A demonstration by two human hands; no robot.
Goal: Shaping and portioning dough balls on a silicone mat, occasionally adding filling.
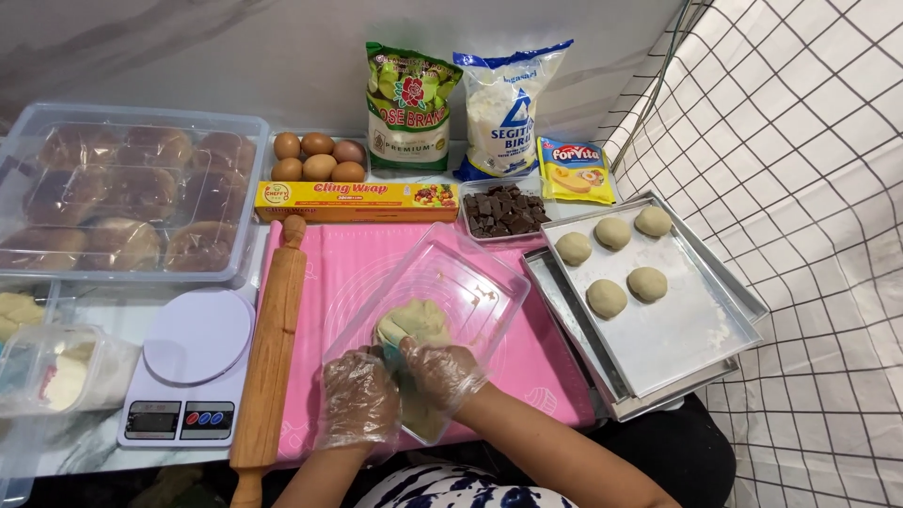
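- Left hand [357,400], in a clear disposable glove, sits at lower centre of the frame at the near edge of the clear plastic tub [489,282]; its fingers are curled down onto the pale dough mass [414,325].
- Right hand [442,372], also gloved, lies just beside the left, fingers pressed together on the same dough; a small teal object shows between the two hands, too hidden to tell what it is.
- The dough mass lies inside the tub, which rests tilted on the pink mat [357,254] at centre frame.
- Step in hand, by judgement: portioning a piece off the mass.
- Five rounded dough balls [607,296] already sit apart on the metal baking tray [677,339], right of centre, with bare tray below them.
- Next move, by judgement, calls for a clean parting of the piece, both hands steadying the tub.
- Wooden rolling pin [273,357] lies left of the mat; white kitchen scale [193,362] stands further left, nothing on it.
- Upper frame: eggs [318,157], a cling-film box [357,200], chocolate pieces [503,212] in a dish.
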